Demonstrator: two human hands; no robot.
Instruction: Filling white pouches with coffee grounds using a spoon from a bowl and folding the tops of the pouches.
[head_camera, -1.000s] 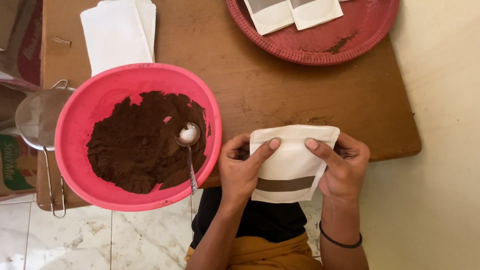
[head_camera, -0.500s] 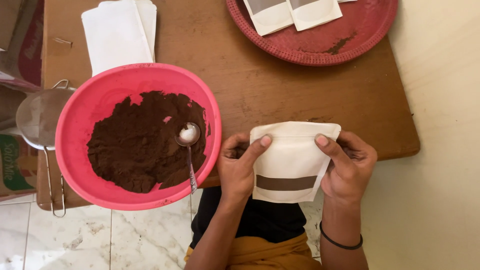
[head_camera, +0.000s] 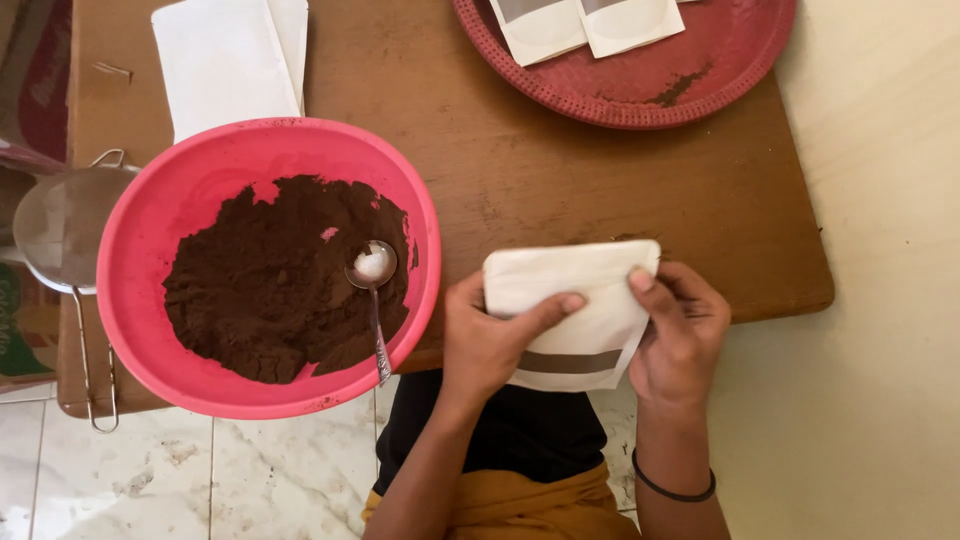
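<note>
Pouch: while both hands grip it, the white paper pouch (head_camera: 570, 310) shows a brown band near its lower end.
Axis: long side runs left to right, mouth toward the far side.
Place: over the near edge of the wooden table (head_camera: 560, 170).
Left hand (head_camera: 490, 340): fingers clamped on its left side.
Right hand (head_camera: 680, 325): fingers clamped on its right side.
Left: pink bowl (head_camera: 180, 210) of dark brown powder (head_camera: 270, 290) with a spoon (head_camera: 374, 290).
Far: red tray (head_camera: 700, 70).

I saw the wooden tabletop (head_camera: 560, 170) carrying a pink bowl (head_camera: 180, 210), red tray (head_camera: 700, 70) and white pouches (head_camera: 225, 60).
</note>
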